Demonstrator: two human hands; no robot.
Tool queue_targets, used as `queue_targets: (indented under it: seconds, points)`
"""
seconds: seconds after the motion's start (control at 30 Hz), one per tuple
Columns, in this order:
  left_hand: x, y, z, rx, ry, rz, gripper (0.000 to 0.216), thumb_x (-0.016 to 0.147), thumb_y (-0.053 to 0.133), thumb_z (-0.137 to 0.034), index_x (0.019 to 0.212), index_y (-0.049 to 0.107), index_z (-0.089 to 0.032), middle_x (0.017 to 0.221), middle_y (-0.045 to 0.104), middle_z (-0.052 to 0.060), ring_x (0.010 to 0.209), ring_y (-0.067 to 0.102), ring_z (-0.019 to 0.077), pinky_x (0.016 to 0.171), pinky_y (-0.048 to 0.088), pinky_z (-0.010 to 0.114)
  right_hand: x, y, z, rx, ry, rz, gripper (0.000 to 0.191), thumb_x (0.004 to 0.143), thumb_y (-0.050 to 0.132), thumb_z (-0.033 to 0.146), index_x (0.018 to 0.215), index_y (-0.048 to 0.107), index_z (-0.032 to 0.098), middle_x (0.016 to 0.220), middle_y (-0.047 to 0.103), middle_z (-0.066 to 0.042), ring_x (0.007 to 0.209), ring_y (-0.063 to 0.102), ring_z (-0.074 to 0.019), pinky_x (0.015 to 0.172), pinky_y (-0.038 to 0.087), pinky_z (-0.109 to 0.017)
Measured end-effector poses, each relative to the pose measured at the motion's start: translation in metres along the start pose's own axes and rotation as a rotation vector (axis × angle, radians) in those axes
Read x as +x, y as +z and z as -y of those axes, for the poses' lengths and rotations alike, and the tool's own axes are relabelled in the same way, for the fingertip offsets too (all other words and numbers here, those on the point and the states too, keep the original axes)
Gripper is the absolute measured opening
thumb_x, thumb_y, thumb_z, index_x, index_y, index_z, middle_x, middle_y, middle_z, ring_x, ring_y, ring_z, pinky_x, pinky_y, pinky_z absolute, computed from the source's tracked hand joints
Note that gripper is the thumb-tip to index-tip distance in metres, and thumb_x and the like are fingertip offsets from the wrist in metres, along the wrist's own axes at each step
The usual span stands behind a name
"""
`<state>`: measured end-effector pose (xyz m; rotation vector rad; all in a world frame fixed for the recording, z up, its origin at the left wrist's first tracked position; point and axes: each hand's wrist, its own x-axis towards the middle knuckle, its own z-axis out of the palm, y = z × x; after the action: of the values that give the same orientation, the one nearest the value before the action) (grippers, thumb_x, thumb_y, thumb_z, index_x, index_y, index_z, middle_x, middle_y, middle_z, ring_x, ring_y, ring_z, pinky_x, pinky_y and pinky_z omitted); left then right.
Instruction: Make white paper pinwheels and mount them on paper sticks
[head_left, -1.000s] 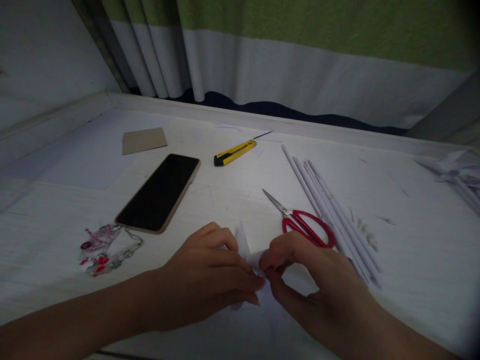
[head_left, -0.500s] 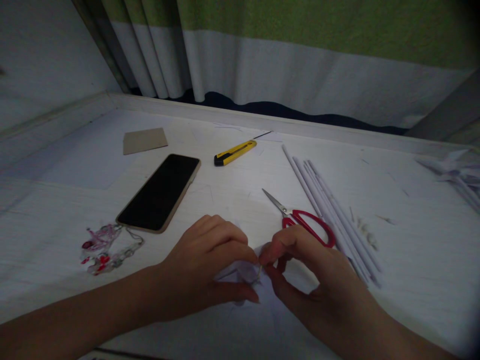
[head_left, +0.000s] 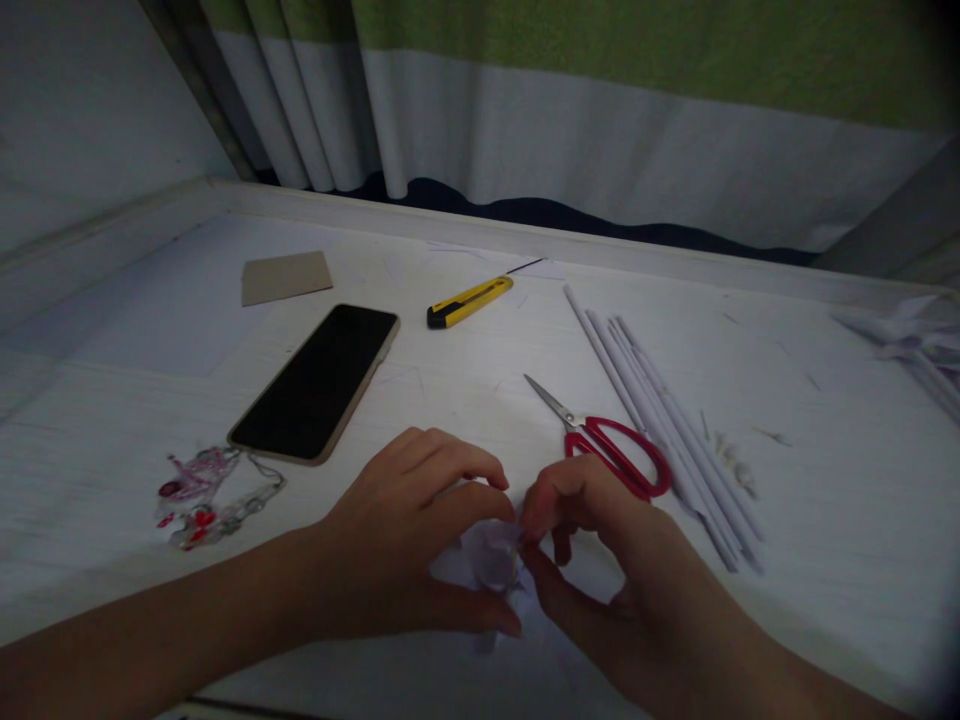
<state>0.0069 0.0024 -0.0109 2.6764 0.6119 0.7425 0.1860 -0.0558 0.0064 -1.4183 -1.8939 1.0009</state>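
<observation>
I'm looking down at two hands low in the centre of the frame: my left hand and right hand both pinch one small crumpled piece of white paper between fingertips and thumbs, just above the white table. Just beyond the right hand lies one pair of red-handled scissors, blades closed, touching a bundle of thin white paper rolls; I count about five, hard to separate. Centre-left, one black phone lies face up. Above it sit one yellow utility knife and one brown card. At the left edge, one beaded charm.
</observation>
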Motion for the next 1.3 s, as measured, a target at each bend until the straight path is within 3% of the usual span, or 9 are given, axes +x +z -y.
queue_targets:
  seconds: [0.43, 0.77, 0.9, 1.1, 1.17, 1.3]
  points:
    - [-0.001, -0.001, -0.002, 0.054, 0.041, 0.076, 0.042, 0.067, 0.056, -0.054, 0.094, 0.053, -0.022, 0.094, 0.056, 0.003, 0.083, 0.050, 0.0182, 0.071, 0.034, 0.031, -0.001, 0.001, 0.000, 0.020, -0.024, 0.062, 0.032, 0.067, 0.048, -0.002, 0.084, 0.039, 0.024, 0.075, 0.049, 0.006, 0.066, 0.048, -0.0093, 0.057, 0.041, -0.023]
    - [0.000, -0.002, -0.002, 0.085, 0.059, 0.089, 0.036, 0.070, 0.053, -0.053, 0.076, 0.055, -0.018, 0.088, 0.055, 0.004, 0.079, 0.049, 0.0181, 0.068, 0.034, 0.031, 0.000, -0.001, 0.000, -0.050, -0.096, 0.121, 0.026, 0.071, 0.047, -0.001, 0.083, 0.041, 0.022, 0.075, 0.053, 0.005, 0.065, 0.051, -0.0079, 0.054, 0.039, -0.019]
    - [0.002, -0.002, -0.001, 0.103, 0.016, 0.107, 0.036, 0.069, 0.053, -0.054, 0.070, 0.053, -0.017, 0.086, 0.055, 0.005, 0.078, 0.049, 0.0193, 0.066, 0.035, 0.033, 0.003, -0.005, 0.002, -0.089, -0.130, 0.118, 0.024, 0.072, 0.047, -0.001, 0.082, 0.044, 0.021, 0.078, 0.054, 0.004, 0.070, 0.052, -0.0081, 0.060, 0.040, -0.019]
    - [0.008, -0.007, 0.004, 0.132, -0.024, 0.185, 0.047, 0.064, 0.051, -0.062, 0.074, 0.056, -0.017, 0.092, 0.054, 0.007, 0.081, 0.047, 0.0223, 0.068, 0.036, 0.035, 0.004, -0.023, 0.003, -0.210, -0.197, 0.339, 0.024, 0.073, 0.053, 0.009, 0.094, 0.051, 0.020, 0.093, 0.055, 0.000, 0.089, 0.048, -0.0136, 0.080, 0.037, -0.027]
    - [0.011, -0.012, 0.003, 0.117, -0.017, 0.239, 0.043, 0.068, 0.050, -0.058, 0.078, 0.057, -0.017, 0.096, 0.052, 0.008, 0.086, 0.045, 0.0237, 0.072, 0.036, 0.037, 0.002, -0.028, 0.002, -0.241, -0.205, 0.382, 0.023, 0.074, 0.056, 0.016, 0.097, 0.051, 0.020, 0.094, 0.054, -0.001, 0.091, 0.046, -0.0150, 0.081, 0.036, -0.028]
    - [0.019, -0.025, -0.001, 0.059, 0.006, 0.438, 0.019, 0.080, 0.041, -0.025, 0.084, 0.057, -0.016, 0.100, 0.050, 0.008, 0.090, 0.044, 0.0221, 0.078, 0.036, 0.037, 0.001, -0.032, -0.002, -0.273, -0.241, 0.426, 0.027, 0.077, 0.055, 0.031, 0.100, 0.051, 0.018, 0.095, 0.054, -0.002, 0.090, 0.046, -0.0156, 0.081, 0.036, -0.029]
